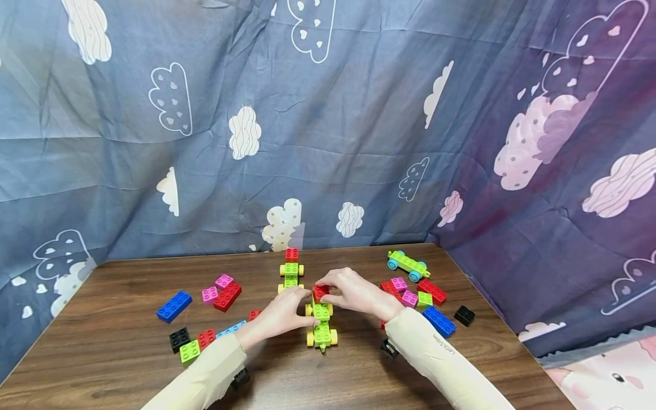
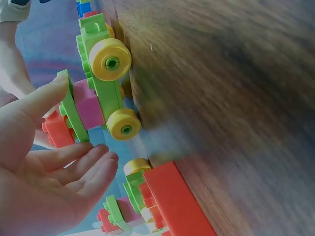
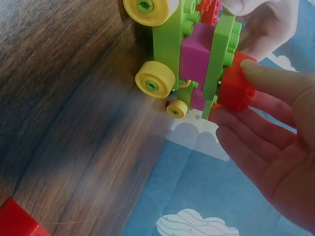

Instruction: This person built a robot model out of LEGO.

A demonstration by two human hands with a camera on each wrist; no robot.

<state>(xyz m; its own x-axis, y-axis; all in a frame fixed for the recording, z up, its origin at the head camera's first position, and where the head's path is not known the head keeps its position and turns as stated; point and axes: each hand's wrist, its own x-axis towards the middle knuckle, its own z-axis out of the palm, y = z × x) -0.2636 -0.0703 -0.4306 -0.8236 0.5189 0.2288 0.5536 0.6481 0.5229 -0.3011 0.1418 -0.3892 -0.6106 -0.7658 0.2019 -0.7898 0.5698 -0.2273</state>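
Note:
A green toy car (image 1: pixel 322 327) with yellow wheels stands mid-table, stacked with a pink brick (image 3: pixel 197 54) and a green plate (image 3: pixel 220 54). A small red brick (image 1: pixel 320 292) sits on top of the stack. My right hand (image 1: pixel 325 290) pinches that red brick (image 3: pixel 234 86), thumb on one face and fingers under the other. My left hand (image 1: pixel 302 304) is at the car's left side. In the left wrist view its thumb (image 2: pixel 54 88) touches the green plate's edge while the fingers (image 2: pixel 93 160) lie straight and free of the car (image 2: pixel 106 93).
A second yellow-wheeled car (image 1: pixel 291 270) with a red brick on top stands just behind. A blue-wheeled car (image 1: pixel 408 265) sits at the back right. Loose bricks lie left, such as a blue one (image 1: pixel 174 306), and right, such as a black one (image 1: pixel 464 315). Patterned cloth walls the table.

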